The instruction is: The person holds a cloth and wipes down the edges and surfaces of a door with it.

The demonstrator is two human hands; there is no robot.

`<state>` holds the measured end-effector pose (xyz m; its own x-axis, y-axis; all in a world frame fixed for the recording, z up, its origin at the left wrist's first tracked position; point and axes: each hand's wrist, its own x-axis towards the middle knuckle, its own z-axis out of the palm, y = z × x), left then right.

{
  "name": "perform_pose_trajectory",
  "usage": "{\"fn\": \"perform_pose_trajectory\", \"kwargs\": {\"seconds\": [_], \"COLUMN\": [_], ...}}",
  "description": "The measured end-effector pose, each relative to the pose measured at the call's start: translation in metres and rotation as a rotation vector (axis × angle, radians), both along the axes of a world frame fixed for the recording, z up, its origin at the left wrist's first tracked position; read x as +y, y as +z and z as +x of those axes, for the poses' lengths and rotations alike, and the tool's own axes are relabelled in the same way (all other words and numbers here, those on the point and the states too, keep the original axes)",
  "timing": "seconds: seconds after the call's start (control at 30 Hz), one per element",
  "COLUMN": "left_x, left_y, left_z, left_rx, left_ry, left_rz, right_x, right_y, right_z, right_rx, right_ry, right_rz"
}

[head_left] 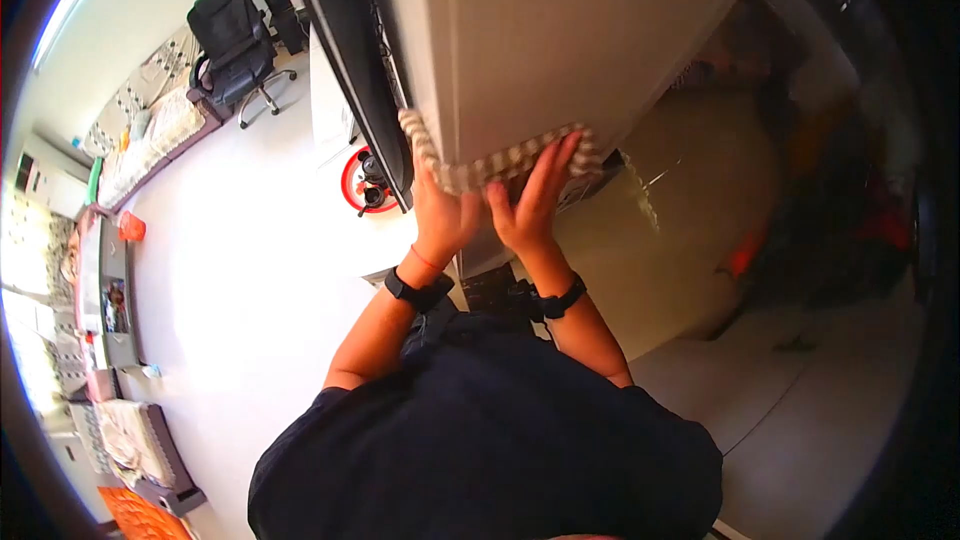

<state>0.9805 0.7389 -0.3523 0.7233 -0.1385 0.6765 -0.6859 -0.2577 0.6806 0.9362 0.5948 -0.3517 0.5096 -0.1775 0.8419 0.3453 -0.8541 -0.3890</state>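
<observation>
A striped, light-and-brown cloth lies bent around the edge of a tall pale panel. My left hand grips the cloth's left part near the panel's corner, its fingertips partly hidden. My right hand holds the right part, with fingers laid over the cloth and pressed against it. Both hands are close together, and each wrist carries a black band. A thin red string circles my left wrist.
Left of the panel stands a dark upright frame. Beyond it is a red round tray with black vessels. An office chair, a sofa and an orange bin stand farther left. Glossy tan flooring lies right.
</observation>
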Motion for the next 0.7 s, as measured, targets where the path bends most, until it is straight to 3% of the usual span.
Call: {"fn": "perform_pose_trajectory", "kwargs": {"seconds": [0.13, 0.23, 0.27, 0.47, 0.57, 0.7], "left_x": [-0.008, -0.009, -0.012, 0.002, 0.013, 0.023], "left_y": [0.069, 0.071, 0.072, 0.004, -0.019, -0.004], "left_z": [-0.003, 0.004, 0.003, 0.014, 0.013, 0.016], "left_rx": [-0.127, -0.206, -0.182, -0.159, -0.195, -0.207], "left_ry": [0.019, 0.023, -0.027, -0.114, -0.176, -0.244], "left_rz": [-0.127, -0.119, -0.206, 0.148, 0.442, 0.258], "right_x": [-0.001, 0.007, 0.009, 0.039, 0.049, 0.063], "right_y": [0.078, 0.097, 0.091, 0.017, -0.009, -0.016], "right_z": [0.007, 0.006, 0.008, 0.001, -0.002, 0.0], "right_rx": [-0.093, -0.112, -0.126, -0.075, -0.027, -0.016], "right_ry": [0.043, 0.017, -0.003, 0.023, -0.02, -0.098], "right_rz": [-0.067, -0.091, -0.085, -0.026, -0.009, 0.044]}}
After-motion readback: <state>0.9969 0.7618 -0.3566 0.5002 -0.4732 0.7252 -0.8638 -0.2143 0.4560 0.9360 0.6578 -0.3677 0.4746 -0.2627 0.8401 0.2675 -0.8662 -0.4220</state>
